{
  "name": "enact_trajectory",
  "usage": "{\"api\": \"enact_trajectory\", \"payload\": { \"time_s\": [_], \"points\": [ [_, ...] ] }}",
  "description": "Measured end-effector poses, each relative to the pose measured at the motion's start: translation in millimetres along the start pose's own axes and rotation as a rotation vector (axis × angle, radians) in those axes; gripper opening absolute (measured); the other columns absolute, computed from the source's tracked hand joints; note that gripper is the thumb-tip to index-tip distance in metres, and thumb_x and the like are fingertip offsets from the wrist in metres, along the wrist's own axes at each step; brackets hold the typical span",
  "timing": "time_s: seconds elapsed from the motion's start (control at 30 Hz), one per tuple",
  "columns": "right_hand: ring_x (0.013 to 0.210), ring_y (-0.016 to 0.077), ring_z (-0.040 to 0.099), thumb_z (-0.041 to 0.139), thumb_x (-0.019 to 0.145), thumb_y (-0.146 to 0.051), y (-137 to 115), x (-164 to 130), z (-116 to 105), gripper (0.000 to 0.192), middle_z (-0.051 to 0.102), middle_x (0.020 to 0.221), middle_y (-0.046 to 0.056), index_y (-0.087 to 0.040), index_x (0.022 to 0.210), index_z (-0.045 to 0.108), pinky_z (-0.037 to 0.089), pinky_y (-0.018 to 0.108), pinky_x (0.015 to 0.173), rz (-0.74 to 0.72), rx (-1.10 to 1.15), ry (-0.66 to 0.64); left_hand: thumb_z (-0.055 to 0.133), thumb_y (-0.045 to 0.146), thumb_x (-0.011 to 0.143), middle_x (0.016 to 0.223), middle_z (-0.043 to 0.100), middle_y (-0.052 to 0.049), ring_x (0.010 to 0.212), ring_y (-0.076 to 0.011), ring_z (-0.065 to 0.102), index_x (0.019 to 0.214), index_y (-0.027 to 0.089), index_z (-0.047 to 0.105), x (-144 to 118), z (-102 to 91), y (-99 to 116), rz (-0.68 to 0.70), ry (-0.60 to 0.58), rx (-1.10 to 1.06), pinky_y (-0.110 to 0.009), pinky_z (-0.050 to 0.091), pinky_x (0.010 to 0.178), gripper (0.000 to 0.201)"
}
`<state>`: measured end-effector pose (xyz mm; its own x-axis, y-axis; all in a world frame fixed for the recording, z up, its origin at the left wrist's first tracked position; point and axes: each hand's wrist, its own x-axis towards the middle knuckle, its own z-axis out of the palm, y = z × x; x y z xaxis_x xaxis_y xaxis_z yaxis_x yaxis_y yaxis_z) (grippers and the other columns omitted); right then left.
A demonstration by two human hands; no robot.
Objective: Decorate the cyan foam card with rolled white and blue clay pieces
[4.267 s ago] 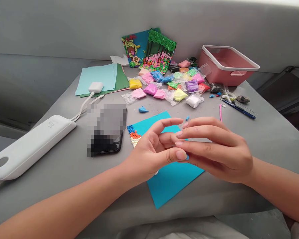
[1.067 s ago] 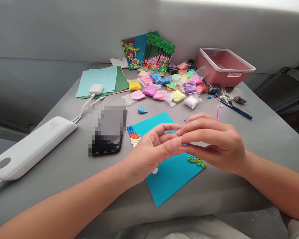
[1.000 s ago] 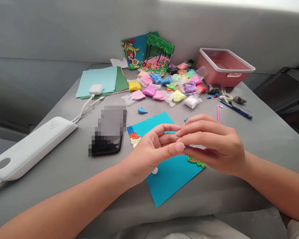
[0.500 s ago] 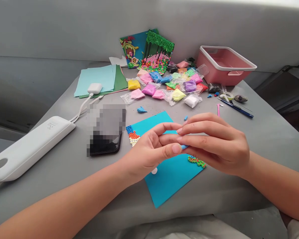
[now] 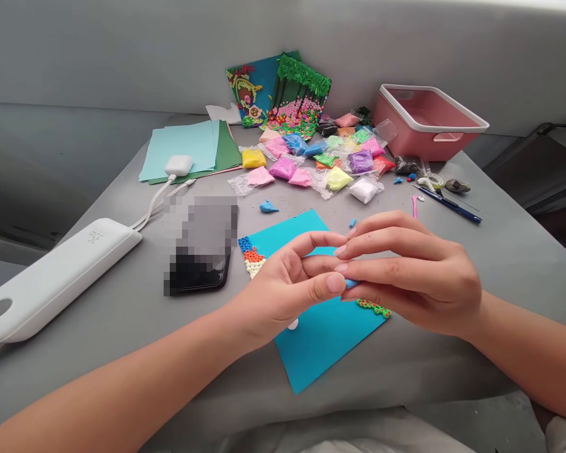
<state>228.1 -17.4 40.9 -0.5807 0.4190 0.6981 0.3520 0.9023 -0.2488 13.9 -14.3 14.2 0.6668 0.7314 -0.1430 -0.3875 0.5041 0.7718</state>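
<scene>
Between the fingertips of my two hands sits a small piece of blue clay (image 5: 351,284), mostly covered by the fingers. My left hand (image 5: 298,277) pinches it with the thumb from the left. From the right, the fingers of my right hand (image 5: 412,270) close over it. Under both hands lies a blue card (image 5: 321,352), with blue, orange and cream clay beads (image 5: 251,257) on its left edge and green and red ones (image 5: 374,308) at its right. A white round piece (image 5: 293,324) shows below my left wrist. Another bit of blue clay (image 5: 353,223) lies beyond my fingers.
Several bags of coloured clay (image 5: 306,160) lie at the back, before two decorated cards (image 5: 283,94). A pink basket (image 5: 434,126) stands back right, near a dark blue pen (image 5: 453,207). Left are a phone (image 5: 200,274), a white power bank (image 5: 61,277) and paper sheets (image 5: 183,145).
My right hand has shifted slightly to the right and its fingers have moved a little over the clay. Slightly more of the blue piece shows. My left hand stays almost still.
</scene>
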Motion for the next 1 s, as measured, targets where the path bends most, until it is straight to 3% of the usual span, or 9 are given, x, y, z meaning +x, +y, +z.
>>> {"api": "enact_trajectory", "payload": {
  "time_s": [0.43, 0.67, 0.8, 1.0],
  "points": [
    [0.098, 0.019, 0.068, 0.077, 0.091, -0.023, 1.1, 4.3, 2.5, 0.012, 0.076, 0.101, 0.01, -0.016, 0.1, 0.074, 0.06, 0.039, 0.088, 0.066, 0.166, 0.011, 0.088, 0.028, 0.079, 0.078, 0.077, 0.004, 0.072, -0.0094, 0.07, 0.111, 0.024, 0.067, -0.4, -0.7, -0.4, 0.028, -0.063, -0.032, -0.02, 0.054, 0.071, 0.038],
    [0.093, 0.0157, 0.071, 0.073, 0.095, -0.024, 0.8, 5.5, 2.7, 0.007, 0.077, 0.099, 0.007, -0.018, 0.098, 0.072, 0.058, 0.039, 0.09, 0.051, 0.213, 0.019, 0.088, 0.026, 0.08, 0.081, 0.079, 0.005, 0.071, -0.0067, 0.071, 0.112, 0.024, 0.067, 0.9, -1.6, -1.6, 0.032, -0.147, -0.058, -0.018, 0.056, 0.074, 0.039],
    [0.094, 0.0151, 0.072, 0.074, 0.094, -0.029, 0.9, 5.8, 2.9, 0.015, 0.078, 0.099, 0.008, -0.015, 0.101, 0.072, 0.056, 0.038, 0.093, 0.039, 0.23, 0.011, 0.088, 0.025, 0.079, 0.084, 0.08, 0.004, 0.078, -0.0094, 0.074, 0.112, 0.025, 0.065, 0.0, -1.2, -1.9, 0.023, -0.144, -0.054, -0.017, 0.056, 0.069, 0.04],
    [0.094, 0.0151, 0.071, 0.071, 0.096, -0.025, 1.6, 5.8, 2.9, 0.008, 0.078, 0.1, 0.008, -0.018, 0.099, 0.072, 0.056, 0.039, 0.094, 0.02, 0.26, 0.016, 0.086, 0.018, 0.081, 0.082, 0.078, 0.006, 0.075, -0.0069, 0.074, 0.112, 0.025, 0.066, 0.3, -0.2, -3.0, 0.034, -0.186, -0.089, -0.013, 0.055, 0.065, 0.037]
  ]
}}
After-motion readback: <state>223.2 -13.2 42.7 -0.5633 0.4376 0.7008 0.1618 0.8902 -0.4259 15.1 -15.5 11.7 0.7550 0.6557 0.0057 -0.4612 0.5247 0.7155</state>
